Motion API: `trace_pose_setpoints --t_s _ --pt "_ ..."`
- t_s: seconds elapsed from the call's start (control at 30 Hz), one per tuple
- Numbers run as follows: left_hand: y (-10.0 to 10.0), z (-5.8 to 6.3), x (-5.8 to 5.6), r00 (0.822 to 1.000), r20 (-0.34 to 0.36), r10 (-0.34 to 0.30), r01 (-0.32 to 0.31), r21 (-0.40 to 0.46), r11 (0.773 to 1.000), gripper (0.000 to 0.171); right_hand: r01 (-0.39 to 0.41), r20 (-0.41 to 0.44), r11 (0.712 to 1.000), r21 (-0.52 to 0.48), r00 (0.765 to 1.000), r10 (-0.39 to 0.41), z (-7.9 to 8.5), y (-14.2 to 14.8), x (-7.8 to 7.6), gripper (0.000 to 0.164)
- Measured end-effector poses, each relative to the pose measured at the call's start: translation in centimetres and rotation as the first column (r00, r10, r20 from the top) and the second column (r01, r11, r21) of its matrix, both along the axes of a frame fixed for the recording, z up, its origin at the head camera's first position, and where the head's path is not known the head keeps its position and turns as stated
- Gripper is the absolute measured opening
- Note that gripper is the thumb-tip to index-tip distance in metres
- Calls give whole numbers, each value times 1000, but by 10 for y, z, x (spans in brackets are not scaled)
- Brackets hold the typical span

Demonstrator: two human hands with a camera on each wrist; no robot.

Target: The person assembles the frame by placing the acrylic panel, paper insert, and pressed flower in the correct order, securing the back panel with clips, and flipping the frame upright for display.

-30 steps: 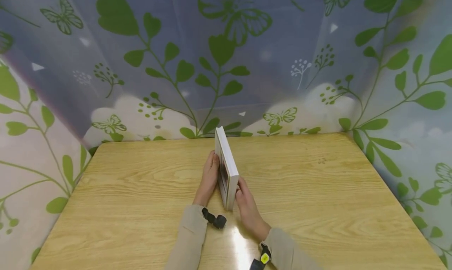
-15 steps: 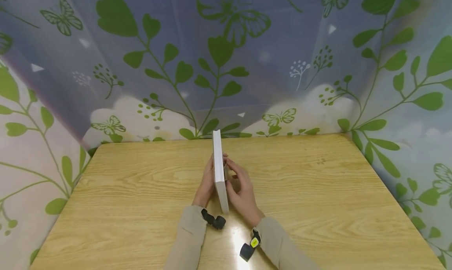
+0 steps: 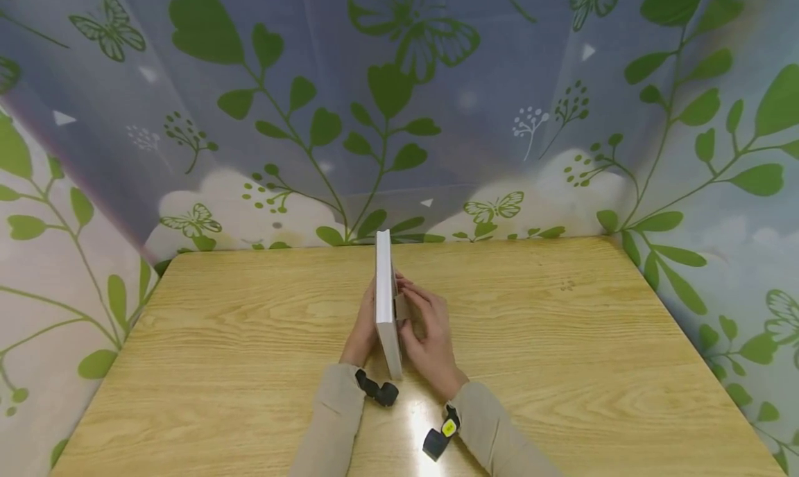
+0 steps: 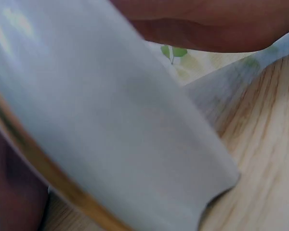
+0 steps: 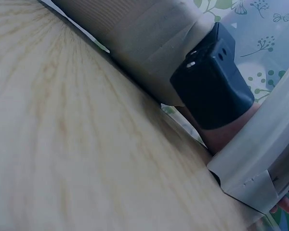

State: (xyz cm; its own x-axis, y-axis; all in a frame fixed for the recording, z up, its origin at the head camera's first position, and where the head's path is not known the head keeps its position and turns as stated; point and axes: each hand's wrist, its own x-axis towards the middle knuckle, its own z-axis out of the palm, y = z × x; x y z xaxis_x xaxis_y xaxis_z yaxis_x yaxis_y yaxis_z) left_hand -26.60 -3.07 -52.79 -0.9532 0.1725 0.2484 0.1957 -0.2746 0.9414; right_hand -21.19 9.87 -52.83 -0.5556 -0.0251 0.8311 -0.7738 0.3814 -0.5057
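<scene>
A white picture frame point(image 3: 384, 283) stands upright near the middle of the table, its narrow edge towards me in the head view. My left hand point(image 3: 361, 330) holds it from the left side, partly hidden behind it. On the other face, my right hand point(image 3: 432, 338) has thumb and fingers around a small brownish flap point(image 3: 401, 308) that sticks out from the back. Close up in the left wrist view, the picture frame point(image 4: 115, 115) shows a thin gold line along one edge. In the right wrist view, part of the picture frame point(image 5: 260, 139) appears at the lower right.
The light wood table point(image 3: 562, 345) extends around both hands. Behind it hangs a cloth point(image 3: 499, 116) with green leaves and butterflies, which also lines the sides. Black wrist cameras, one on the left wrist point(image 3: 377, 388) and one on the right point(image 3: 440, 437), sit close to the tabletop.
The picture frame has turned edge-on and shifted slightly left. My right hand has moved forward from its near lower corner to the back, where the brownish flap now stands out farther.
</scene>
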Motion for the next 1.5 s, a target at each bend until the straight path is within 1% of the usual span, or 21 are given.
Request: trace_pose_setpoints --t_s 0.13,0.23,0.3,0.4,0.53,0.6,0.73,0.8,0.87,0.93,1.0,1.07,1.1,1.17,1.23,1.27,1.33,1.4,1.47,1.5 --pt "0 -1 0 1000 -16 10 -10 -18 1000 46 66 -7 997 -50 998 -66 0 2 2 51" --pt "0 -1 0 1000 -26 12 -12 -18 1000 39 126 -8 990 -64 992 -127 -3 3 4 48" --pt "0 -2 0 999 -37 8 -9 -19 1000 37 148 -12 986 -74 989 -149 -4 3 6 47" --pt "2 -2 -1 999 -44 -2 2 -4 1000 34 141 -21 984 -104 989 -144 -4 4 8 45" --pt "3 -3 -1 998 -56 -7 9 20 1000 32 100 -6 985 -143 995 -102 -2 4 12 42" --pt "3 -3 -1 998 -60 -4 6 22 1000 33 101 20 985 -143 995 -99 -2 3 16 40" --pt "2 -3 -1 997 -75 6 -5 2 1000 35 66 132 992 -111 990 -51 -4 3 29 43" --pt "2 -3 0 997 -75 6 -7 -12 1000 36 22 187 996 -83 982 -6 -5 3 36 48" --pt "2 -2 0 998 -66 4 -5 -22 1000 38 -41 241 997 -62 969 55 -6 2 43 51" --pt "2 -1 0 999 -51 15 -17 -47 999 40 -109 305 992 -57 945 122 -6 1 48 58" --pt "2 0 0 999 -33 22 -24 -72 997 45 -155 359 986 -58 919 166 -5 0 52 69" --pt "2 1 0 1000 -13 23 -24 -88 996 50 -181 412 981 -74 890 196 -4 -2 55 78" --pt "2 1 0 1000 -5 23 -24 -95 995 51 -187 427 979 -82 881 204 -3 -2 55 80" --pt "1 1 0 1000 12 17 -16 -99 995 50 -190 441 977 -100 872 215 -2 -3 55 81" --pt "0 3 1 999 20 27 -25 -111 994 45 -192 447 974 -120 865 226 -3 -4 54 81" --pt "-1 4 3 999 20 46 -43 -130 991 41 -193 443 973 -127 867 230 -4 -3 53 81" --pt "-3 13 8 997 -8 81 -81 -186 979 36 -190 428 972 -139 873 232 -6 -1 49 81" --pt "-5 21 15 992 -38 118 -124 -237 964 34 -187 388 973 -139 893 227 -8 4 43 81" --pt "-5 28 22 987 -62 149 -161 -278 947 34 -188 327 973 -131 919 222 -11 12 36 78" --pt "-5 32 25 984 -73 160 -175 -290 941 34 -198 305 971 -133 924 230 -12 16 33 76"
